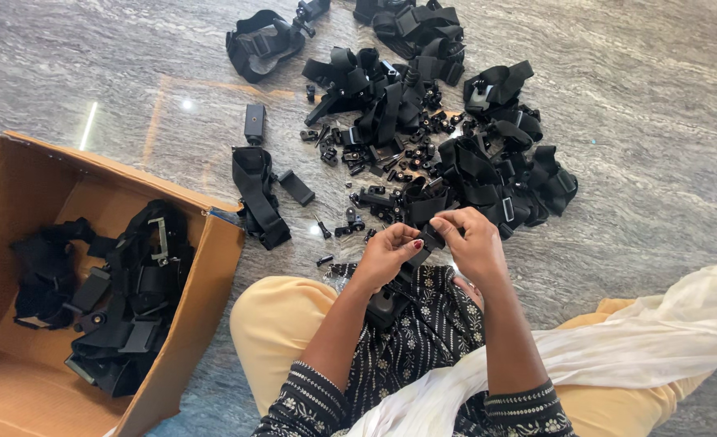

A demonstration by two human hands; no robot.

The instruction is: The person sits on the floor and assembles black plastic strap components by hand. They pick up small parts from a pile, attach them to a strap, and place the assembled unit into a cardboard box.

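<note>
My left hand (387,252) and my right hand (473,243) meet over my lap, fingers pinched together on a small black strap fitting (429,238). Part of that black strap assembly (387,306) hangs down onto my patterned dress between my knees. Just beyond my hands lies a pile of black straps and mounts (447,154) with several small black screws and clips (374,158) scattered on the grey marble floor.
An open cardboard box (204,267) at my left holds several black strap harnesses (123,299). A loose black strap (257,194) and a small black block (254,123) lie between box and pile. A white scarf (658,332) drapes over my right knee.
</note>
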